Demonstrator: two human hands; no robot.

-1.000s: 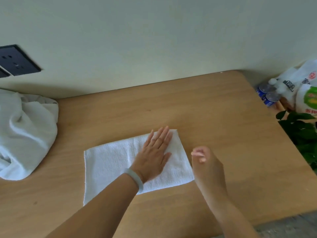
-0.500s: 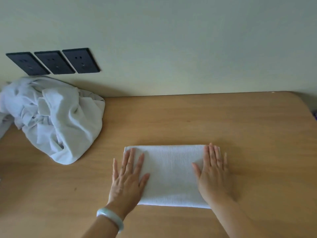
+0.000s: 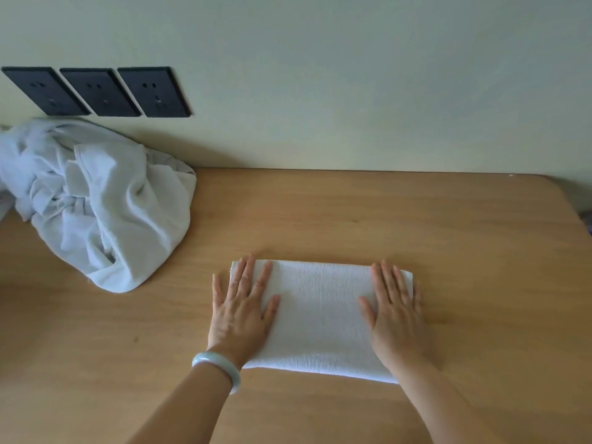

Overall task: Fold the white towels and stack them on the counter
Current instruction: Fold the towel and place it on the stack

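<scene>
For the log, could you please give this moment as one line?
folded towel; left hand flat on its left end; right hand flat on right end; crumpled pile far left

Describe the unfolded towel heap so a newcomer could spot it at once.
Start at the three black sockets on the wall. Directly below them, at the far left of the counter, lies the heap. Unlike the folded towel pressed flat by the left hand and right hand, it is crumpled, bulky and untouched.
</scene>
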